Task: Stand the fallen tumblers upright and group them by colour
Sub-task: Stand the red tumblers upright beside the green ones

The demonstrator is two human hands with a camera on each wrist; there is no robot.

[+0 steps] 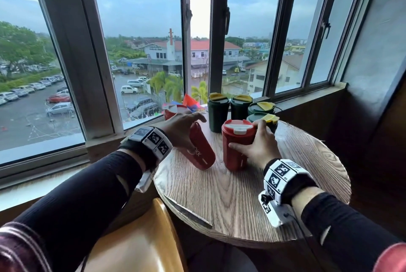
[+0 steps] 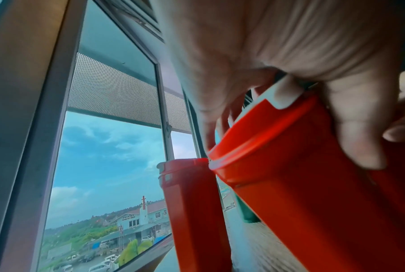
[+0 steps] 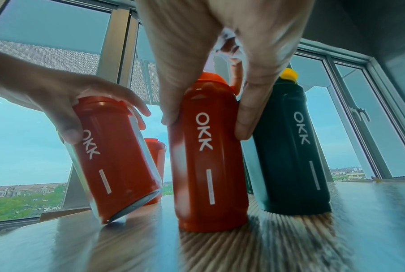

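Observation:
My left hand (image 1: 189,133) grips a red tumbler (image 1: 198,151) near its lid. That tumbler leans to the left, with its base edge on the round wooden table (image 1: 252,195). In the left wrist view my left hand (image 2: 285,128) wraps its red-and-white lid (image 2: 266,132). My right hand (image 1: 248,137) holds a second red tumbler (image 1: 236,146), upright on the table. The right wrist view shows that tumbler (image 3: 206,165) between thumb and fingers, with the leaning one (image 3: 117,162) to its left. A third red tumbler (image 1: 173,112) stands behind. Several dark green tumblers (image 1: 218,113) with yellow lids stand grouped at the back right.
The table stands against a wooden window sill (image 1: 307,98) below tall windows. A yellow chair back (image 1: 140,238) is close under the table's near left edge. Bare table top lies in front of the two red tumblers. One green tumbler (image 3: 292,156) stands right beside my right hand.

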